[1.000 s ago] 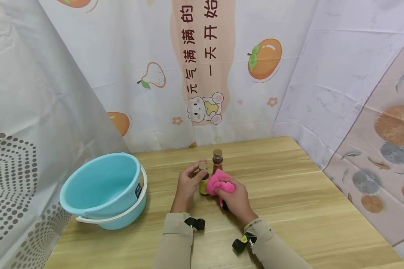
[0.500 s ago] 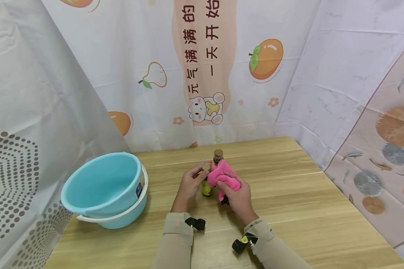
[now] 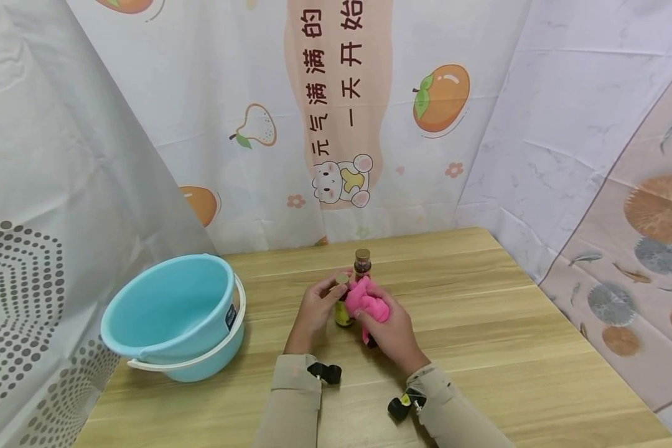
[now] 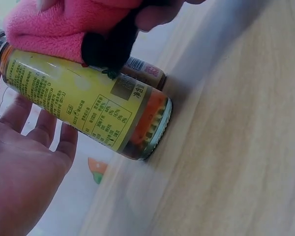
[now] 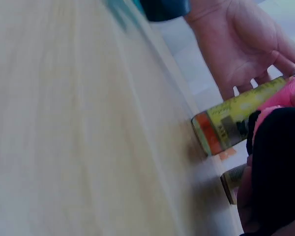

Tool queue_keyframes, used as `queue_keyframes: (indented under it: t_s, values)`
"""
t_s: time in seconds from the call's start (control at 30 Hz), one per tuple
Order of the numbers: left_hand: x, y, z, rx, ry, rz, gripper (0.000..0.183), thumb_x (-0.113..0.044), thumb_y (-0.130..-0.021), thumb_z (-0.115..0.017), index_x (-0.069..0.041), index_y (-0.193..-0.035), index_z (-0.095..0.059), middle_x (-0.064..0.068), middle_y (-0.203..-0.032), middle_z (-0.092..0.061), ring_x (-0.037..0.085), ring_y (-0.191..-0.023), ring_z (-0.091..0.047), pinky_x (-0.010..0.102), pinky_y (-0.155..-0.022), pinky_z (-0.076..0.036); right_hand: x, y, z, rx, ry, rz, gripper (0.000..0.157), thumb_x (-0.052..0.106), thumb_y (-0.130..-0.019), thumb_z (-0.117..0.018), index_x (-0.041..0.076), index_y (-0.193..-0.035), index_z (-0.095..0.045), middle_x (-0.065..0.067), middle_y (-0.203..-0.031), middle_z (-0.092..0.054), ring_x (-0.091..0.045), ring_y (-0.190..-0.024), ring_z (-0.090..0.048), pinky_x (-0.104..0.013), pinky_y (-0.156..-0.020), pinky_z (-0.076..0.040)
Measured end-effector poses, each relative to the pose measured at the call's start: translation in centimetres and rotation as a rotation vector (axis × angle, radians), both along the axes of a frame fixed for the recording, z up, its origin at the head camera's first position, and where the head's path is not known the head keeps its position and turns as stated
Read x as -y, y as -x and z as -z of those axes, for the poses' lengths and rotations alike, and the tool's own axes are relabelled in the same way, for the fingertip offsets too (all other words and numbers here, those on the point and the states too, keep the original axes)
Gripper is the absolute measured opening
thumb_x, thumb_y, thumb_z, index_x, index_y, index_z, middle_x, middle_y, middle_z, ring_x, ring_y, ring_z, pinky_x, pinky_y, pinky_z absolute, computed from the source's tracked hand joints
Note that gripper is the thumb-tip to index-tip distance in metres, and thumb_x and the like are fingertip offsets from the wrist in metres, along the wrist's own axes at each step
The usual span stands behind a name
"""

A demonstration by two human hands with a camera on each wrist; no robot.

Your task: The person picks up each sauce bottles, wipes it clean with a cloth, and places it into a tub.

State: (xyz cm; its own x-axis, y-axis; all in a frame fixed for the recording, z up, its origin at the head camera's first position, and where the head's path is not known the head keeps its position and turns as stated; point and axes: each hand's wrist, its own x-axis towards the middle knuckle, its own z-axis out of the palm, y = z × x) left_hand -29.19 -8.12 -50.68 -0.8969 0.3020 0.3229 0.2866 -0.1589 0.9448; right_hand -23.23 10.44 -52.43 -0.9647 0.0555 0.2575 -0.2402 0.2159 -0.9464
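A glass bottle with a yellow label [image 4: 83,98] stands upright on the table in the head view. My left hand [image 3: 317,305] holds it at the capped neck by thumb and fingers; the left wrist view shows the other fingers behind the glass. Bunched in my right hand [image 3: 393,325] is a pink fluffy cloth [image 3: 365,305] with a black part [image 4: 110,51]. The cloth lies against the upper side of the yellow-labelled bottle. Just behind stands a second, darker bottle [image 3: 362,264] with a brown cap, its lower part hidden by the cloth.
A light blue bucket [image 3: 165,305] with a white handle stands at the table's left side. The wooden table [image 3: 481,311] reaches back to a printed curtain [image 3: 213,149]. Black camera mounts [image 3: 326,373] sit on both wrists.
The cloth in my right hand rose and shifted right, then came back down and left along the bottle. The yellow-labelled bottle moved slightly right, still in my left hand.
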Motion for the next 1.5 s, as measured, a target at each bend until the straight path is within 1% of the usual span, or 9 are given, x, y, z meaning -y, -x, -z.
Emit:
queue_keyframes:
  t_s: [0.17,0.43,0.6,0.7,1.03,1.17,1.27,1.4,1.5]
  values:
    - [0.0,0.0,0.0,-0.004,-0.01,-0.008,0.042,-0.017,-0.105,-0.062,0.001,-0.142,-0.06,0.028,-0.142,-0.058,0.015,-0.113,-0.066,0.027,-0.095,-0.056,0.2,0.0,0.1,0.0,-0.154,0.041,0.062,0.044,-0.08,-0.089,0.024,-0.134,-0.065,0.001,-0.116,-0.066,-0.016,-0.093,-0.065,-0.03,-0.073,-0.058]
    - [0.3,-0.1,-0.2,-0.012,0.04,-0.034,0.044,-0.022,-0.104,-0.064,-0.002,-0.143,-0.06,0.019,-0.14,-0.063,0.014,-0.111,-0.067,0.03,-0.097,-0.056,0.3,0.1,0.4,0.05,-0.292,0.098,0.04,0.036,-0.082,-0.087,0.017,-0.116,-0.077,-0.002,-0.096,-0.069,-0.012,-0.081,-0.064,-0.027,-0.069,-0.056]
    - [0.7,-0.3,-0.5,-0.019,0.028,-0.08,0.04,-0.018,-0.103,-0.066,-0.009,-0.142,-0.064,0.009,-0.148,-0.061,0.016,-0.137,-0.053,0.042,-0.119,-0.039,0.2,0.1,0.4,0.037,-0.345,0.106,0.037,0.033,-0.083,-0.086,0.016,-0.115,-0.079,-0.002,-0.098,-0.071,-0.012,-0.082,-0.064,-0.028,-0.07,-0.056]
    - [0.7,-0.4,-0.8,-0.028,0.017,-0.132,0.041,-0.014,-0.1,-0.07,-0.01,-0.14,-0.064,0.005,-0.15,-0.059,0.019,-0.143,-0.047,0.054,-0.122,-0.029,0.1,0.1,0.4,0.035,-0.358,0.11,0.037,0.034,-0.083,-0.085,0.017,-0.115,-0.079,-0.003,-0.099,-0.071,-0.013,-0.084,-0.064,-0.031,-0.072,-0.056]
    - [0.4,0.0,-0.7,-0.118,-0.004,-0.258,0.017,-0.013,-0.091,-0.08,-0.006,-0.104,-0.071,0.007,-0.133,-0.07,0.024,-0.133,-0.057,0.069,-0.109,-0.032,0.0,0.2,0.7,0.034,-0.352,0.12,0.038,0.035,-0.083,-0.085,0.019,-0.116,-0.079,-0.002,-0.101,-0.072,-0.014,-0.089,-0.065,-0.033,-0.078,-0.057]
    - [0.5,0.0,-0.5,-0.123,-0.003,-0.254,0.017,-0.013,-0.092,-0.08,-0.006,-0.106,-0.073,0.008,-0.134,-0.069,0.026,-0.134,-0.057,0.064,-0.109,-0.035,0.0,0.2,0.6,0.006,-0.31,0.122,0.041,0.036,-0.081,-0.088,0.021,-0.118,-0.079,0.0,-0.103,-0.072,-0.014,-0.089,-0.065,-0.032,-0.076,-0.055]
    - [0.5,-0.1,-0.5,-0.122,0.007,-0.24,0.021,-0.015,-0.094,-0.078,-0.004,-0.111,-0.074,0.009,-0.135,-0.069,0.021,-0.132,-0.058,0.049,-0.107,-0.041,0.0,0.2,0.3,-0.037,-0.266,0.126,0.043,0.033,-0.082,-0.089,0.02,-0.121,-0.077,-0.001,-0.11,-0.072,-0.014,-0.091,-0.065,-0.031,-0.076,-0.056]
    - [0.5,-0.1,-0.3,-0.097,-0.044,-0.166,0.029,-0.009,-0.098,-0.072,0.006,-0.122,-0.07,0.017,-0.138,-0.065,0.016,-0.121,-0.066,0.029,-0.101,-0.052,0.0,0.1,-0.2,-0.094,-0.199,0.127,0.039,0.028,-0.084,-0.088,0.019,-0.12,-0.078,0.001,-0.123,-0.071,-0.015,-0.098,-0.066,-0.028,-0.078,-0.057]
    - [0.4,-0.1,-0.1,-0.063,-0.095,-0.091,0.033,-0.005,-0.101,-0.066,0.014,-0.128,-0.064,0.027,-0.142,-0.059,0.015,-0.11,-0.072,0.028,-0.097,-0.057,0.0,0.0,-0.3,-0.139,-0.153,0.13,0.032,0.024,-0.085,-0.087,0.019,-0.116,-0.079,0.002,-0.129,-0.069,-0.016,-0.099,-0.065,-0.027,-0.077,-0.058]
